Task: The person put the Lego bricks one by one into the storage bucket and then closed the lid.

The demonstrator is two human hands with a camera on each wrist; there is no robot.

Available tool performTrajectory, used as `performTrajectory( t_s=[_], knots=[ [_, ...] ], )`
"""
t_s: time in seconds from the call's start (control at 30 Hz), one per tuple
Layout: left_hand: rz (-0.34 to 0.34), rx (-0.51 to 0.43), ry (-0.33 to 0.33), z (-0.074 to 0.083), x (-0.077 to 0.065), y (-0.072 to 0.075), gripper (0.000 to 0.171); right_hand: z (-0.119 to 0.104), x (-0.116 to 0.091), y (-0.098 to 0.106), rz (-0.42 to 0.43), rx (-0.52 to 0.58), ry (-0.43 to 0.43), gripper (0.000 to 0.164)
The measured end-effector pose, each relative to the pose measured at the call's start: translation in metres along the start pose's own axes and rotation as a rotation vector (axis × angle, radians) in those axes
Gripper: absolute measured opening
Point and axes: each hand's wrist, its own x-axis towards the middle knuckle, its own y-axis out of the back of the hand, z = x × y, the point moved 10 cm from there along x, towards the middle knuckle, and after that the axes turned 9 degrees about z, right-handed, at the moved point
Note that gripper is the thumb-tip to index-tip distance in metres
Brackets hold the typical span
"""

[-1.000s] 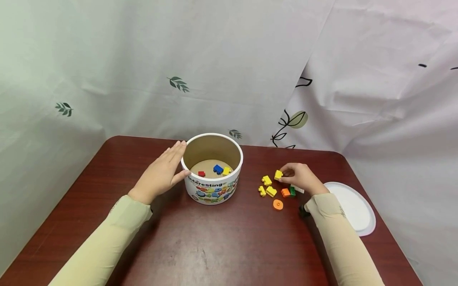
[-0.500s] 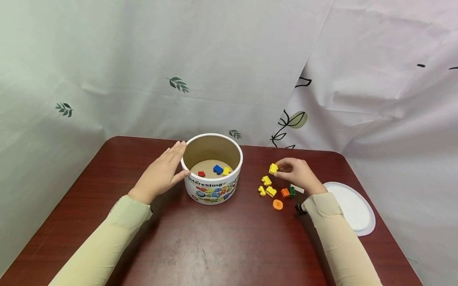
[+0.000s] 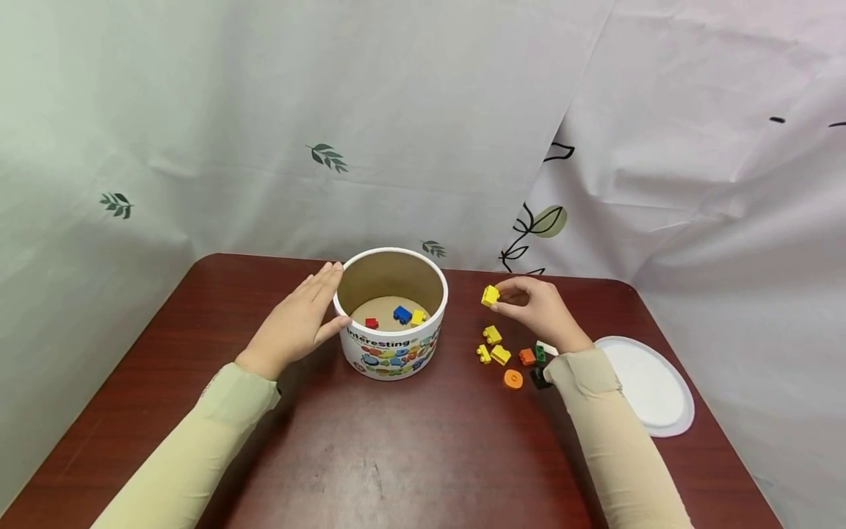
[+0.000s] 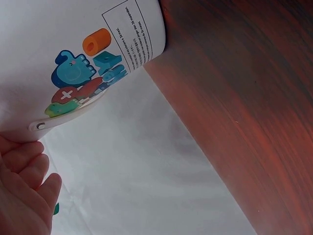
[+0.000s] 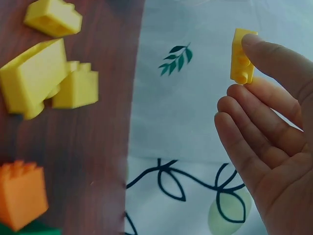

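Between thumb and fingertips, my right hand (image 3: 538,308) pinches a yellow building brick (image 3: 490,295) above the table, right of the bucket; the right wrist view shows the brick's (image 5: 240,58) studs under the thumb. My left hand (image 3: 291,323) rests with straight fingers against the left side of the white toy bucket (image 3: 390,353). In the left wrist view its fingers touch the printed wall by the handle. Inside the bucket lie a red brick (image 3: 372,323), a blue brick (image 3: 402,314) and another yellow brick (image 3: 418,317).
Below my right hand lie several yellow bricks (image 3: 500,355), an orange brick (image 3: 526,357), a green brick (image 3: 540,354) and a round orange piece (image 3: 512,379). A white lid (image 3: 651,389) lies at the right of the table (image 3: 396,455). A patterned curtain (image 3: 396,147) hangs behind.
My right hand has lifted the yellow brick away from the pile and carried it up and left, nearer the bucket. The left hand stays against the bucket.
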Motion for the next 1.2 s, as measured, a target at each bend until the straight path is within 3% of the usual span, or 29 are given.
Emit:
performTrajectory(
  t_s=[0.5,0.97,1.2],
  knots=[
    [-0.01,0.014,-0.003,0.002,0.0,-0.002,0.083,-0.035,0.017,-0.002,0.074,0.116,0.079,0.029],
    [0.001,0.036,-0.027,0.002,0.001,0.001,0.083,-0.062,0.026,-0.007,0.1,0.188,0.084,0.032],
    [-0.013,0.081,-0.05,0.003,0.002,0.005,0.083,-0.078,0.032,-0.016,0.092,0.166,0.167,0.03]
  ],
)
